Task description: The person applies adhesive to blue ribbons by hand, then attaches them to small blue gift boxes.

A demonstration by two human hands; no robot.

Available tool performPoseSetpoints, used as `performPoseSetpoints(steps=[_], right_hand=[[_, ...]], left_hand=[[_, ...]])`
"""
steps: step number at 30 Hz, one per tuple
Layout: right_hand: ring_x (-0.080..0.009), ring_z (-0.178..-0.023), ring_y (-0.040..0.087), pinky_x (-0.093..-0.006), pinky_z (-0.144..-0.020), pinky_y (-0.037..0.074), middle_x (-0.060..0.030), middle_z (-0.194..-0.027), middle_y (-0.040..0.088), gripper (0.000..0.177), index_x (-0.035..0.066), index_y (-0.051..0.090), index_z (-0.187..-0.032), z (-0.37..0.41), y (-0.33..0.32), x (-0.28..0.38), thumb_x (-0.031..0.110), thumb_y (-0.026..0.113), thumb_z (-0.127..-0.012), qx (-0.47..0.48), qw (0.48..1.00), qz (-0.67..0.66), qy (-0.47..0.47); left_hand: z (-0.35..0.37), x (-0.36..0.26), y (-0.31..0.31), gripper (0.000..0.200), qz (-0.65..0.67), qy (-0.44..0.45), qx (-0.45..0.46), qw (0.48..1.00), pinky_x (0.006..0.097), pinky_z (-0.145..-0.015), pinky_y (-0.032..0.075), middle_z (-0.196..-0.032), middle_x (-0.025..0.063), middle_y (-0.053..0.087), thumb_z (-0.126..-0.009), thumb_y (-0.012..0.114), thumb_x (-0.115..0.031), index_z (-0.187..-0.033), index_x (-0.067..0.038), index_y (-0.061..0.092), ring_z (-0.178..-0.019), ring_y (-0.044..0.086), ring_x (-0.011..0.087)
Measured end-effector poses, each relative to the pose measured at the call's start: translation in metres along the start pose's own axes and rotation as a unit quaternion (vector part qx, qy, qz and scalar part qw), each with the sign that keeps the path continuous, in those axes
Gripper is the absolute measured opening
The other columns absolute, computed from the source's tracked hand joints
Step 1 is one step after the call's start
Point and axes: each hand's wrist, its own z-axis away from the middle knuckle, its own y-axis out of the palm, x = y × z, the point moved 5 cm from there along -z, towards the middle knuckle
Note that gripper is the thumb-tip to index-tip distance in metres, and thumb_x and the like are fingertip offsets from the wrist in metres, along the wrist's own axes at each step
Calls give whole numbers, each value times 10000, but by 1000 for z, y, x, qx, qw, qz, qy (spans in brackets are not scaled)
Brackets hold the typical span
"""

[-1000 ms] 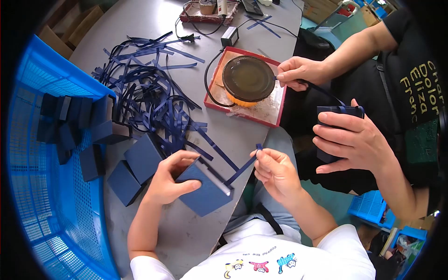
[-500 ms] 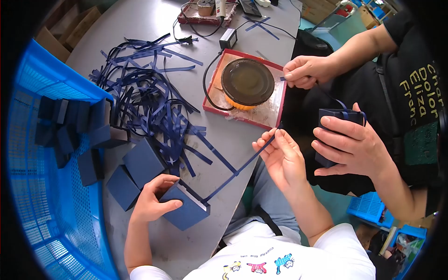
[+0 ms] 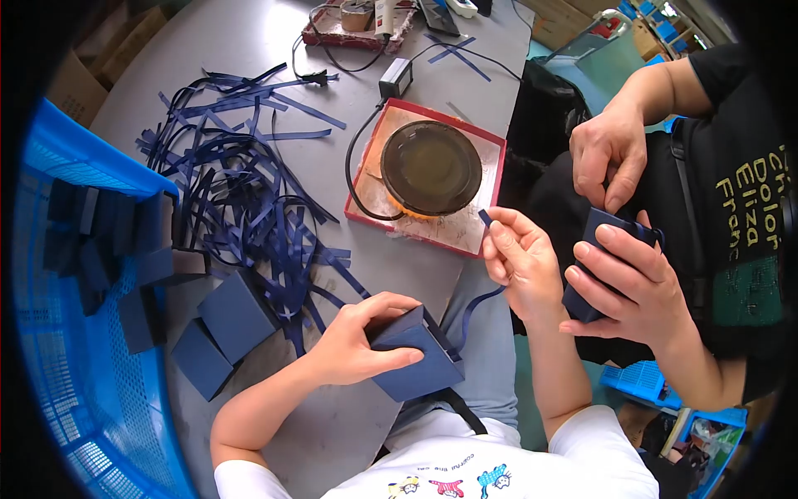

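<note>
The left hand [image 3: 353, 341] is gripping a blue box [image 3: 416, 358] between thumb and fingers. The right hand [image 3: 524, 254] is pinching a ribbon [image 3: 475, 309] near the round pot [image 3: 431, 169].

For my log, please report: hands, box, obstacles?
Left hand gripping rectangular blue cardboard box. Right hand pinching narrow blue fabric ribbon. Co-worker's hand close at right.
</note>
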Motion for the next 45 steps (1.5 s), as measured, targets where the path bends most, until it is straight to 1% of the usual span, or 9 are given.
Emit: performPoseSetpoints(steps=[5, 10, 13, 18, 20, 30, 33, 40, 45], right_hand=[[-61, -472, 479, -158, -398, 345, -84, -725, 622, 132, -6, 584, -926, -14, -3, 6, 122, 560, -902, -27, 997, 67, 3], [-5, -429, 300, -169, -386, 203, 52, -557, 429, 122, 21, 605, -850, -28, -14, 9, 137, 590, -884, -50, 998, 28, 10], [-1, -431, 274, -177, -389, 183, 76, -554, 384, 116, 26, 604, -832, -35, -15, 11, 132, 596, -878, -73, 996, 53, -11], [5, -407, 251, -183, -386, 170, 99, -510, 361, 137, 42, 597, -766, -43, -15, 11, 138, 620, -862, -82, 994, 73, -3], [4, -420, 281, -181, -390, 185, 83, -537, 441, 141, 32, 627, -765, -46, -18, 8, 153, 682, -813, -82, 994, 65, 1], [1, -418, 297, -179, -394, 197, 79, -545, 454, 130, 45, 630, -758, -49, -22, 2, 153, 690, -800, -79, 992, 93, 11], [11, -408, 258, -183, -378, 164, 94, -526, 399, 142, 50, 583, -720, -40, -23, 5, 112, 639, -835, -111, 987, 119, 16], [1, -440, 310, -182, -413, 220, 68, -539, 440, 120, 39, 584, -729, -2, -4, 9, 93, 628, -826, -4, 995, 84, 58], [-2, -549, 451, -165, -485, 331, 37, -632, 559, 130, 11, 621, -721, 33, 39, 19, 103, 688, -783, 147, 964, 217, 52]], left_hand=[[-15, 5, 7, 507, 16, -6, 14, 1000, 256, -783, 461, -900, 104, 616, -704, 747, -173, -1120, 13, 526, -820, 591, 128], [-22, 9, 9, 507, 11, 3, 22, 1000, 266, -794, 462, -918, 107, 610, -707, 746, -196, -1115, 13, 531, -834, 591, 144], [-25, 10, 11, 507, 3, 6, 23, 1000, 278, -802, 466, -931, 113, 608, -712, 743, -215, -1114, 11, 532, -846, 597, 161], [-28, 13, 12, 512, 0, -1, 25, 1000, 286, -807, 468, -932, 121, 606, -713, 743, -232, -1113, 10, 533, -849, 600, 172], [-29, 14, 12, 513, 2, -4, 23, 1000, 286, -805, 468, -929, 122, 606, -712, 743, -235, -1111, 10, 534, -846, 600, 172], [-29, 15, 11, 510, 11, -8, 23, 1000, 275, -788, 464, -912, 116, 601, -715, 742, -232, -1109, 14, 532, -826, 589, 157], [-27, 15, 10, 511, 23, -11, 24, 999, 271, -803, 457, -919, 106, 602, -719, 746, -215, -1119, 15, 526, -846, 581, 145], [-8, 5, -3, 545, 101, -44, 18, 994, 275, -835, 440, -990, 104, 613, -716, 759, -157, -1166, 0, 495, -915, 571, 130], [18, -4, -8, 563, 120, -33, 5, 992, 261, -834, 430, -995, 104, 617, -675, 782, -147, -1138, 1, 497, -927, 572, 131]])
